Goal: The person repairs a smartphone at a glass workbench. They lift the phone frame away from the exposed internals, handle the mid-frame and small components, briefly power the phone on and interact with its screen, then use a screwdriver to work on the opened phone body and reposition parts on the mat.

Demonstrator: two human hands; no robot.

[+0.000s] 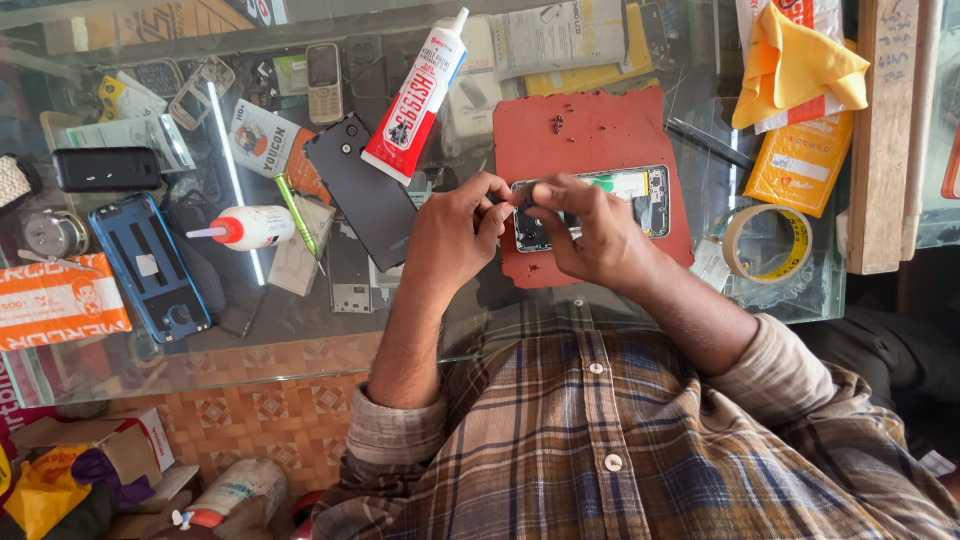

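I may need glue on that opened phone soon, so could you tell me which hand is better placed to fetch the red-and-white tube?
Probably the left hand: the glue tube lies on its side of the opened phone, while the right hand would have to cross over.

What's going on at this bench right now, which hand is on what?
A person in a plaid shirt works over an opened phone lying on a red mat on a glass counter. The left hand pinches at the phone's left end, and the right hand covers its middle, fingertips meeting the left's. What they grip is too small to tell. A red-and-white glue tube, a black back cover and a tape roll lie nearby, untouched.
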